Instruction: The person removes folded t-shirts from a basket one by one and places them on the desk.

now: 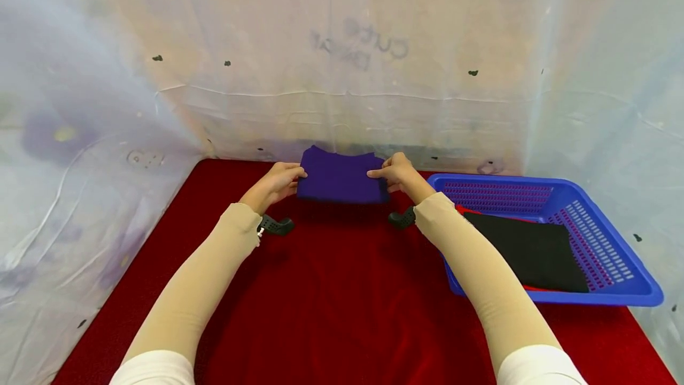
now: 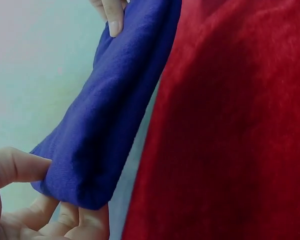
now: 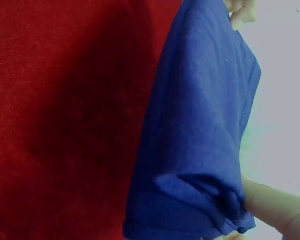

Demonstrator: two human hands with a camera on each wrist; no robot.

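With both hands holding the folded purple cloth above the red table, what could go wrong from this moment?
1. The left hand and right hand pinch the folded purple cloth only at its two ends, so the middle may sag and the fold may open.
2. A layer might slip out of the left fingers, since only the corner is held.
3. The blue basket already holds a black cloth; a careless drop there may rumple both.

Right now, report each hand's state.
Left hand: grips the left end of the folded purple cloth.
Right hand: grips its right end.
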